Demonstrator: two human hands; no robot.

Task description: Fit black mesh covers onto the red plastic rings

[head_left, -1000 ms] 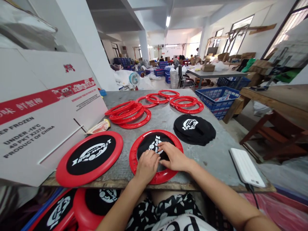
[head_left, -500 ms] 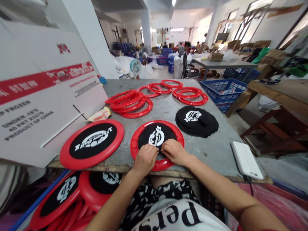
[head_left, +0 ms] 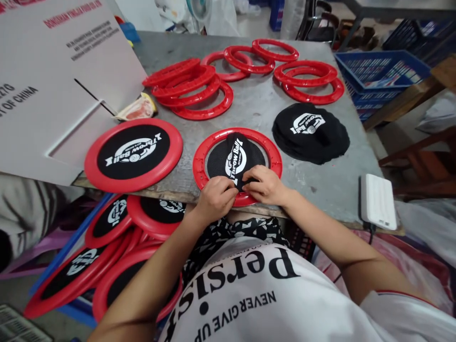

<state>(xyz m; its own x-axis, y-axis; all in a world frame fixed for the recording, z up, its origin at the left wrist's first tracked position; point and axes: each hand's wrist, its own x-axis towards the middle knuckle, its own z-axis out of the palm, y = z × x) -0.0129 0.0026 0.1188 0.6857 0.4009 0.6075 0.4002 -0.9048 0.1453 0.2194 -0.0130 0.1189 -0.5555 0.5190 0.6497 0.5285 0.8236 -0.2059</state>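
Observation:
In front of me a red plastic ring (head_left: 272,148) lies near the table's front edge. A black printed fabric disc (head_left: 233,154) rests in it, bunched up toward me. My left hand (head_left: 218,195) pinches the near edge of this disc, at the ring's near side. Just beside it, my right hand (head_left: 264,184) pinches the same fabric edge with thumb and fingers. To the left lies a red-rimmed disc (head_left: 174,147) with a black printed centre. A pile of black fabric discs (head_left: 315,135) sits to the right of the ring.
Several bare red rings (head_left: 203,113) overlap farther back on the grey table (head_left: 245,102). A white power bank (head_left: 378,202) lies at the right corner. A printed carton (head_left: 53,95) stands at left. Below it, finished-looking discs (head_left: 103,256) are heaped. Blue crates (head_left: 381,71) stand beyond.
My view has tilted down, so the table appears higher in the picture. Both hands stay at the ring's near side, and the fabric is now pulled up and bunched toward me.

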